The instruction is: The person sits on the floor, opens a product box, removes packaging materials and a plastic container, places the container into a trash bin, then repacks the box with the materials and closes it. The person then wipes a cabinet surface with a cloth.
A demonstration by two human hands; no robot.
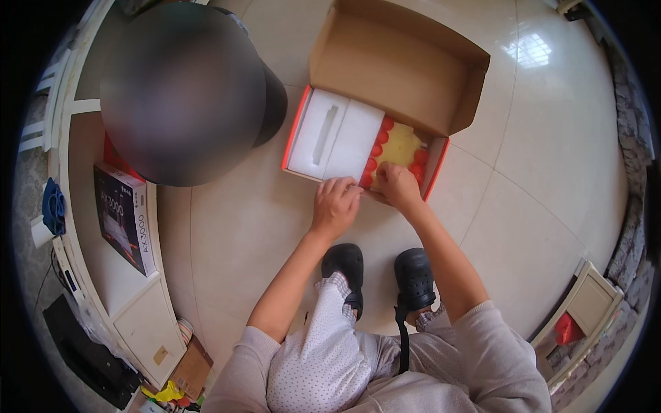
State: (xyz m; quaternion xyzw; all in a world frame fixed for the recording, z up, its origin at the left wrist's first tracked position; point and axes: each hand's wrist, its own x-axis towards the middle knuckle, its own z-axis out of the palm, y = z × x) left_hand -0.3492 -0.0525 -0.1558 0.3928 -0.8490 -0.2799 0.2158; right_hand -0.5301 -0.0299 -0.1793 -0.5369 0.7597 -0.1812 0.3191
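Observation:
Before me on the floor stands an open cardboard box with red edges, its brown lid folded back. White foam padding with a narrow slot fills the box's left part. On the right lies something yellow with round red pieces along its sides. My left hand rests with bent fingers at the front rim, beside the foam. Curled over the yellow thing, at the front right, is my right hand; its fingers hide whatever they touch.
A white shelf unit runs along the left and holds a dark router box. A large blurred dark shape stands at upper left. My black clogs are close to the box. A cream cabinet sits at lower right.

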